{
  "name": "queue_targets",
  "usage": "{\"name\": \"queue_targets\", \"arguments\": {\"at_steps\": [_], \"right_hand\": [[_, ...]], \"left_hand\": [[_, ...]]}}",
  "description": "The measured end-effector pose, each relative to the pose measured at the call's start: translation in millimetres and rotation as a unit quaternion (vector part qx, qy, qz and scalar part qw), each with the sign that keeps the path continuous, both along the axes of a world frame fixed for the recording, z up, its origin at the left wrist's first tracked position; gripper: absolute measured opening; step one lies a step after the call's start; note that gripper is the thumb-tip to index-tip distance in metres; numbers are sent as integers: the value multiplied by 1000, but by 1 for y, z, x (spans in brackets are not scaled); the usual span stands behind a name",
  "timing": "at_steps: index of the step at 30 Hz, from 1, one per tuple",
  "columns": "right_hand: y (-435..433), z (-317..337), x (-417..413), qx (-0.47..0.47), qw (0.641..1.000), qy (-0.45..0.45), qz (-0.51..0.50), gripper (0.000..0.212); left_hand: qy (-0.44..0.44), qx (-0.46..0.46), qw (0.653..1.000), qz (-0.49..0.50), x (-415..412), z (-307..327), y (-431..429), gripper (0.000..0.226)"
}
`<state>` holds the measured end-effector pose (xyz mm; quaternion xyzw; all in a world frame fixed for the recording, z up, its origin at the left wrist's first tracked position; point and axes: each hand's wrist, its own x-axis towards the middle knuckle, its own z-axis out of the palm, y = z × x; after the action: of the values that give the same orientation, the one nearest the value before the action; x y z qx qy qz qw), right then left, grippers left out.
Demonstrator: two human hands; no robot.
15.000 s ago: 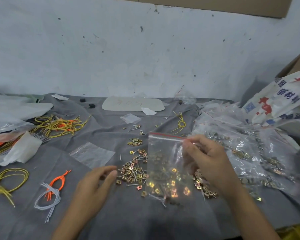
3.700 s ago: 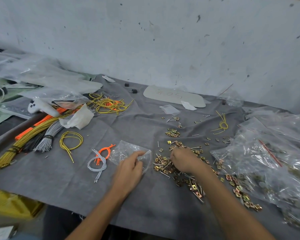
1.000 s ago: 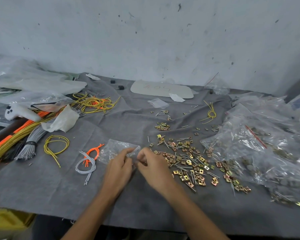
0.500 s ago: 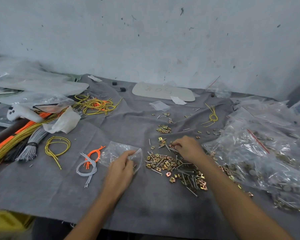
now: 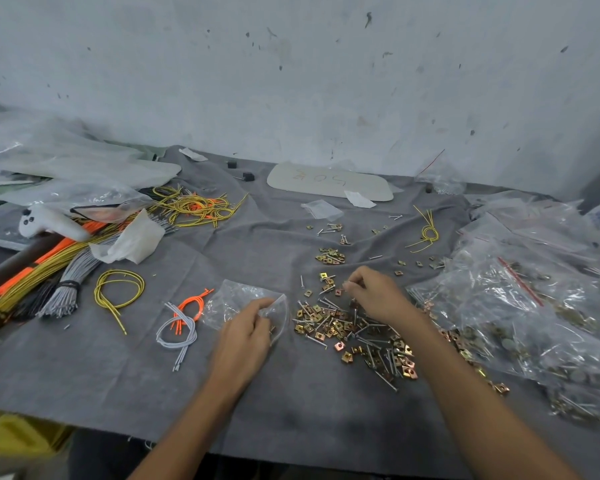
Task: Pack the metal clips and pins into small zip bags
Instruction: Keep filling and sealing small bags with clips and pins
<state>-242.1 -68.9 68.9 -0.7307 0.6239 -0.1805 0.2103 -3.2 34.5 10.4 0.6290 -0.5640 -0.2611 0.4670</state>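
A loose pile of gold metal clips and silver pins lies on the grey cloth in the middle. My left hand pinches the open mouth of a small clear zip bag that lies flat to the left of the pile. My right hand hovers over the far edge of the pile, fingertips pinched together around something small, apparently a pin or clip; what exactly is too small to tell. A smaller cluster of clips sits farther back.
Filled clear bags are heaped at the right. Grey and orange cords, a yellow wire loop and wire bundles lie left. A white controller and a white plate sit farther back.
The filled bag from earlier is set aside at the right. Over the last second my right hand left the bag mouth and reached into the pile; my left hand kept hold of the bag.
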Motion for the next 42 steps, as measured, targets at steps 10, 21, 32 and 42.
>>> {"name": "queue_targets", "arguments": {"at_steps": [10, 21, 32, 42], "right_hand": [[67, -6, 33, 146, 804, -575, 38, 10], [90, -40, 72, 115, 815, -567, 35, 14], [80, -47, 99, -50, 948, -313, 43, 7], [93, -57, 108, -153, 961, -224, 58, 25]], "left_hand": [[-3, 2, 1000, 4, -1, 3, 2, 39], [-12, 7, 1000, 0, -4, 14, 8, 47], [12, 18, 1000, 2, -4, 15, 9, 44], [38, 17, 999, 4, -5, 13, 7, 51]]}}
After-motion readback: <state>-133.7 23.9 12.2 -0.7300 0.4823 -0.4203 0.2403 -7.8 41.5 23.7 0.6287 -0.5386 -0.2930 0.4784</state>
